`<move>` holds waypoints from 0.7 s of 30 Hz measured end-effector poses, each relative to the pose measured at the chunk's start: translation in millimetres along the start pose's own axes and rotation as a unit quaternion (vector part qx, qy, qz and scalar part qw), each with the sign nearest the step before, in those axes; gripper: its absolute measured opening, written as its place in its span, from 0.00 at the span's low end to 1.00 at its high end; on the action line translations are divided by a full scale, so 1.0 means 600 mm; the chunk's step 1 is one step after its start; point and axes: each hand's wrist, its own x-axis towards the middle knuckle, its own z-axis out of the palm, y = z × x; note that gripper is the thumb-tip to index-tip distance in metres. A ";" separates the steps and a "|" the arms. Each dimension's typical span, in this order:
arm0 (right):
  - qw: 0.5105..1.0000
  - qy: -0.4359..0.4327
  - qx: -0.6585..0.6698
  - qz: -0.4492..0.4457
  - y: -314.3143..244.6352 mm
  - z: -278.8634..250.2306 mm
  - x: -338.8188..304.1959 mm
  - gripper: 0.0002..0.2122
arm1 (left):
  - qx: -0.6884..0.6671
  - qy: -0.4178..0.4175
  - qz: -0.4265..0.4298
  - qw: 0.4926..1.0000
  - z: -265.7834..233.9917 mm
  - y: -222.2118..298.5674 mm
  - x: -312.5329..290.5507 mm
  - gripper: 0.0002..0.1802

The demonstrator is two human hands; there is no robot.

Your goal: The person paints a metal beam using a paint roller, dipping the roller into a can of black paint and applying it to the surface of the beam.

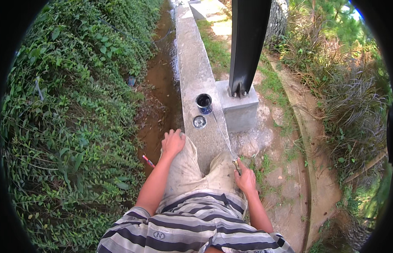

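My right hand [246, 179] is closed around the handle of a screwdriver [236, 162], beside my right thigh. Its long thin shaft slants forward and left, its tip close to the side of a small open can [203, 104]. Dark contents show inside the can, which stands upright on top of a narrow concrete wall [190, 63]. Just nearer to me, a round silvery lid [199, 122] lies flat on the concrete. My left hand [173, 142] rests on my left knee, fingers spread and holding nothing.
I straddle the wall. A black steel post [248, 46] stands on a concrete block [241, 111] to the right. Muddy water [160, 84] runs along the left, beside dense green plants [70, 105]. A red stick-like thing [148, 160] shows by my left leg. A curved concrete edge [304, 160] lies farther right.
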 end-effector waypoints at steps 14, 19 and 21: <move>0.999 -0.006 0.041 -0.010 0.014 -0.007 0.008 0.29 | 0.009 -0.011 -0.031 0.999 0.001 0.008 -0.006 0.28; 0.998 -0.008 0.065 -0.006 0.008 -0.015 -0.005 0.29 | 0.004 0.011 -0.019 1.000 0.013 -0.003 -0.004 0.27; 0.998 -0.012 0.058 -0.001 0.008 -0.022 -0.008 0.29 | 0.007 0.012 -0.021 1.000 0.014 -0.005 -0.008 0.27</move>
